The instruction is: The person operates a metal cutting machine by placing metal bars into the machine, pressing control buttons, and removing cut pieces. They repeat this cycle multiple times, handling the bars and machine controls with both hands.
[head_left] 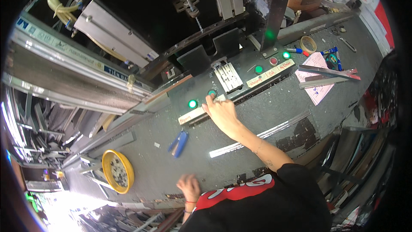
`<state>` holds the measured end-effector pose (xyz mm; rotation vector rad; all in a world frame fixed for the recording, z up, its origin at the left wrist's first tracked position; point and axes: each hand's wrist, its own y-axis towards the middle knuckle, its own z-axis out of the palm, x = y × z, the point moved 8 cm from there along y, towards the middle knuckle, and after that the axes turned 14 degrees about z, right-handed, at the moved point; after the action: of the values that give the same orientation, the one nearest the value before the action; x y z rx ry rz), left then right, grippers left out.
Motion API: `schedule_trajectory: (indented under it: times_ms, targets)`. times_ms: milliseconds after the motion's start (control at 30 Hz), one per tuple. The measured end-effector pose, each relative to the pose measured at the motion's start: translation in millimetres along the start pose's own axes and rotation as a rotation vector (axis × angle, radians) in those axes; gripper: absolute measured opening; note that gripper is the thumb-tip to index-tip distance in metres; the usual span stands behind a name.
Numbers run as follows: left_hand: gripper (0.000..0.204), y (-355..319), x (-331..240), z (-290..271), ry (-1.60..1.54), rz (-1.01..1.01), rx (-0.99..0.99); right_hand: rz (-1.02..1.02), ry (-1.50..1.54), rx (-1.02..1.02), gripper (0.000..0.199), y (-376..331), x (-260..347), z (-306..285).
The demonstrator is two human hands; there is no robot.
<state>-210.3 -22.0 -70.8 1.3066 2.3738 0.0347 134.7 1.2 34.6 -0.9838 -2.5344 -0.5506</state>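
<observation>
My right hand point(221, 114) reaches over the bench, a finger outstretched onto a green push button point(212, 93) and the other fingers loosely bent. Left of that button, another button point(192, 103) glows bright green. Beyond my hand lies a slotted silver metal block point(228, 76), beneath a machine with a long drill bit point(189, 4). A thin silver metal strip point(227, 149) rests on the bench, partly covered by my right forearm. Near the front edge my left hand point(189, 187) hovers, somewhat blurred, its fingers loosely apart with nothing seen in them.
A yellow bowl of small dark pieces point(118, 172) stands left; a blue hand tool point(178, 144) lies nearer. To the right are a button panel point(271, 73), pink paper point(318, 91) under metal strips, a tape roll point(308, 44) and markers. A long metal rail point(81, 62) flanks the left.
</observation>
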Motion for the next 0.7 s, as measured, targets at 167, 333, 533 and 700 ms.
schedule_trajectory:
  times_ms: [167, 333, 533, 700]
  targets:
    - [0.025, -6.7, 103.3, -45.6, 0.254, -0.219, -0.068, 0.001, 0.039, 0.087, 0.039, 0.4, -9.0, -16.3]
    - [0.026, -14.9, 127.1, -67.3, 0.311, -0.345, -0.205, -0.054, 0.114, 0.092, 0.058, -21.9, -33.1, -49.0]
    - [0.025, -9.9, 122.8, -72.1, 0.319, -0.347, -0.243, 0.042, 0.043, 0.22, 0.055, -0.3, -19.5, 4.2]
    - [0.022, -16.6, 129.4, -71.7, 0.343, -0.346, -0.271, -0.023, 0.097, 0.115, 0.053, -6.2, -8.2, 5.5]
